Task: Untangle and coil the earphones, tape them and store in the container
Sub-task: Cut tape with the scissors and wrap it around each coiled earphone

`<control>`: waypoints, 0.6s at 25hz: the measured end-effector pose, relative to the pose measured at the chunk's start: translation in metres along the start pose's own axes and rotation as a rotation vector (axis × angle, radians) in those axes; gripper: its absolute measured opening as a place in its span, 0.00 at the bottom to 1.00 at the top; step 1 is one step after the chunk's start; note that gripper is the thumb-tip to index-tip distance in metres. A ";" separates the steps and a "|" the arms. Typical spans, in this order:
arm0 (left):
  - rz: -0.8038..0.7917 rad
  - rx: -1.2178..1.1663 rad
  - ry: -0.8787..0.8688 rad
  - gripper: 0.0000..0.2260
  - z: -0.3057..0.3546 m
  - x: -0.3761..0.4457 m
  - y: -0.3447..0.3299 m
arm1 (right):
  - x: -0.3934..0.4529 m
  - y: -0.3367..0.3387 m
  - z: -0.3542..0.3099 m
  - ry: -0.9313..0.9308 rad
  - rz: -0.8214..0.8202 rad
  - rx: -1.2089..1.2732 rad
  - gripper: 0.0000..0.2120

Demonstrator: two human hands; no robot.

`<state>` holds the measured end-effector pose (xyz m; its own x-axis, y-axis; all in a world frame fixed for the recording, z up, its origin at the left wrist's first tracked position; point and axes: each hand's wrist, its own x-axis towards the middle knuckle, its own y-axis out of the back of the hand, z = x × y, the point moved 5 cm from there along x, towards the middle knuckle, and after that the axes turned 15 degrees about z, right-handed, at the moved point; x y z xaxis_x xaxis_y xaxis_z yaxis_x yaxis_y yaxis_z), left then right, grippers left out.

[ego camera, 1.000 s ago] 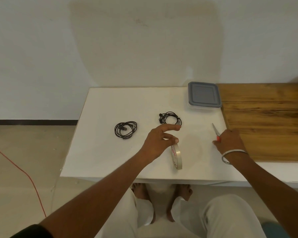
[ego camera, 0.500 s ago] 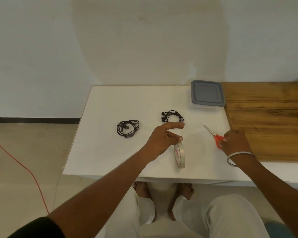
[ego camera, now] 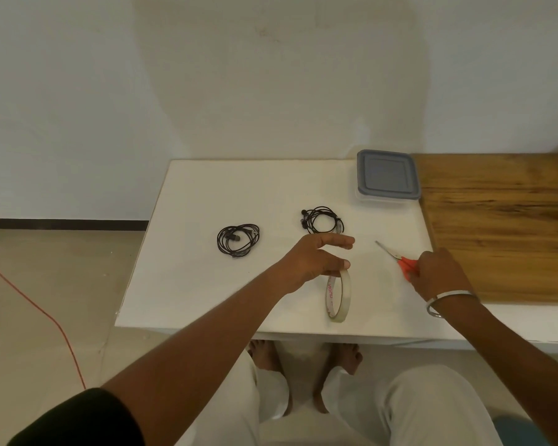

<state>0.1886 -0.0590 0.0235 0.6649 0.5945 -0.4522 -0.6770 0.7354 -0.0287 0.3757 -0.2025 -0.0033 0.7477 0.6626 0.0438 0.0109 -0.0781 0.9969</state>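
Two coiled black earphone sets lie on the white table (ego camera: 207, 294): one earphone coil (ego camera: 238, 241) at the left, a second earphone coil (ego camera: 322, 220) near the middle. My left hand (ego camera: 316, 260) holds the top of a clear tape roll (ego camera: 338, 296) that stands on edge near the front, index finger stretched out above it. My right hand (ego camera: 438, 272) grips the orange handles of the scissors (ego camera: 397, 257), whose blades point back-left on the table. A container with a grey lid (ego camera: 388, 175), lid on, sits at the back right.
A wooden board (ego camera: 503, 226) covers the surface right of the white table. A wall stands close behind. My knees and bare feet show below the table's front edge. A red cable (ego camera: 29, 297) runs across the floor at the left.
My right hand has slid slightly back toward me with the scissors, so more of the orange handles and blades show. My left hand stays on the tape roll.
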 end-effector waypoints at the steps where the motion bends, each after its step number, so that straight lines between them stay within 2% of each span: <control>1: -0.018 0.004 0.009 0.21 0.000 0.001 0.000 | 0.002 -0.001 0.002 -0.021 -0.050 -0.011 0.23; 4: -0.055 -0.037 0.035 0.21 -0.001 0.003 0.001 | 0.006 0.004 0.004 -0.038 -0.173 0.013 0.22; 7: -0.061 -0.116 0.059 0.21 -0.003 0.004 0.003 | 0.003 0.013 -0.003 -0.119 -0.286 0.386 0.09; 9: -0.059 -0.149 0.072 0.21 -0.006 0.006 0.003 | -0.001 0.018 -0.013 -0.084 -0.429 0.531 0.05; 12: -0.065 -0.152 0.068 0.21 -0.009 0.006 0.003 | -0.012 0.024 -0.027 -0.001 -0.742 0.518 0.07; 14: -0.073 -0.146 0.065 0.21 -0.011 0.005 0.003 | -0.018 0.031 -0.035 -0.005 -0.893 0.445 0.09; 15: -0.078 -0.144 0.063 0.21 -0.011 0.005 0.003 | -0.021 0.034 -0.038 -0.024 -0.953 0.403 0.13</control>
<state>0.1866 -0.0571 0.0109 0.6991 0.5129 -0.4981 -0.6656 0.7214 -0.1914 0.3355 -0.1909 0.0326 0.3258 0.5653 -0.7579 0.8233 0.2244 0.5213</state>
